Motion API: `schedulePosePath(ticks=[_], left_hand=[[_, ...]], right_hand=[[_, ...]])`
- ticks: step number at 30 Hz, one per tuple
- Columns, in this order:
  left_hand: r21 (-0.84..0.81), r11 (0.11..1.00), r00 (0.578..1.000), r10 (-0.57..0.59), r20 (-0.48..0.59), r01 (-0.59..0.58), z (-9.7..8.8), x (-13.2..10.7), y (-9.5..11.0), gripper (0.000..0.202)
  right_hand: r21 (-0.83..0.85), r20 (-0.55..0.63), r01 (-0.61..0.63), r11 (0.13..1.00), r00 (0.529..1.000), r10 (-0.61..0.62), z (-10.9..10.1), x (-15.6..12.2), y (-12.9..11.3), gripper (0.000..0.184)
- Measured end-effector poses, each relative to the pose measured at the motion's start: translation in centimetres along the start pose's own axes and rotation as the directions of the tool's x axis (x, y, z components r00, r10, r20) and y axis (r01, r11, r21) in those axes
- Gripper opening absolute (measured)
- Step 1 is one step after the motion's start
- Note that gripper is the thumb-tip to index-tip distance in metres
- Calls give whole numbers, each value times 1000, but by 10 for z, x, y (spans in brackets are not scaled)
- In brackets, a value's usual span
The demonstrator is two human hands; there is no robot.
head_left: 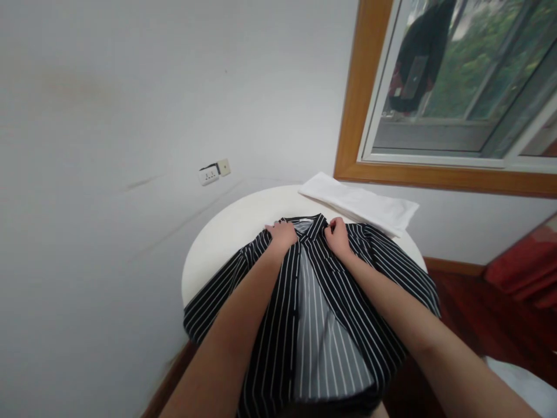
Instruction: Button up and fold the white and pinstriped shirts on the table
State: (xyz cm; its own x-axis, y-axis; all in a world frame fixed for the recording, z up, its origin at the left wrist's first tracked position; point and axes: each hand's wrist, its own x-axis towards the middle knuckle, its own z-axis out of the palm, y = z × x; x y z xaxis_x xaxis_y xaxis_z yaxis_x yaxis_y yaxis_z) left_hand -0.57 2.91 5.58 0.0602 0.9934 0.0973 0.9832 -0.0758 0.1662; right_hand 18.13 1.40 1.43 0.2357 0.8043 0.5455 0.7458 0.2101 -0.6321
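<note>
A black shirt with white stripes (282,325) lies front up on the round white table (217,232), its collar at the far side and its lower part hanging over the near edge. The front is unbuttoned and parted, so the greyish inside shows. My left hand (282,234) grips the cloth left of the collar, fingers bent over it and partly hidden. To the right of the collar, my right hand (338,237) pinches the shirt near the shoulder. Both sleeves spread outward and droop past the table's sides.
A folded white cloth (361,200) lies at the table's back right, close behind the shirt. White wall with a socket (209,175) rises behind the table. A wood-framed window (348,116) is at right, above dark red flooring (470,313) and a red curtain (528,267).
</note>
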Motion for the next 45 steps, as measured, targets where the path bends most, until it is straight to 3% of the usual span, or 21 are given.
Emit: schedulePosePath(ticks=[2,4,7,10,14,18,24,32,35,39,45], left_hand=[[-31,998,982,49,-183,-56,10,-2,6,27],[-93,991,954,67,-292,-98,23,-3,4,26],[-186,976,950,49,-309,-111,38,2,-8,20],[-256,956,950,60,-308,-143,44,11,-20,16],[-285,941,943,88,-320,-184,48,16,-24,17],[-279,937,941,114,-318,-208,48,10,-21,19],[-281,905,925,235,-300,-321,46,-7,-20,19],[-214,931,922,221,-317,-297,38,-19,-13,19],[-110,946,905,250,-344,-303,34,-23,-9,19],[-107,947,924,264,-275,-303,38,-19,-10,20],[-223,936,948,219,-232,-271,45,-9,-13,25]], right_hand=[[-70,16,65,995,998,-64,0,4,-6,29],[-129,126,150,980,983,-134,2,10,-13,32],[-133,352,281,950,910,-220,10,17,-24,38],[-149,482,325,934,849,-219,23,16,-29,39],[-166,550,396,903,797,-249,28,7,-24,38],[-140,562,458,878,767,-310,19,2,-15,41],[-107,516,427,898,796,-317,6,-7,-10,25],[-122,471,390,913,832,-292,5,-5,-19,18],[-81,393,349,934,872,-292,8,2,-25,20],[60,243,282,957,926,-288,21,7,-26,22],[97,303,225,969,921,-245,38,0,-10,17]])
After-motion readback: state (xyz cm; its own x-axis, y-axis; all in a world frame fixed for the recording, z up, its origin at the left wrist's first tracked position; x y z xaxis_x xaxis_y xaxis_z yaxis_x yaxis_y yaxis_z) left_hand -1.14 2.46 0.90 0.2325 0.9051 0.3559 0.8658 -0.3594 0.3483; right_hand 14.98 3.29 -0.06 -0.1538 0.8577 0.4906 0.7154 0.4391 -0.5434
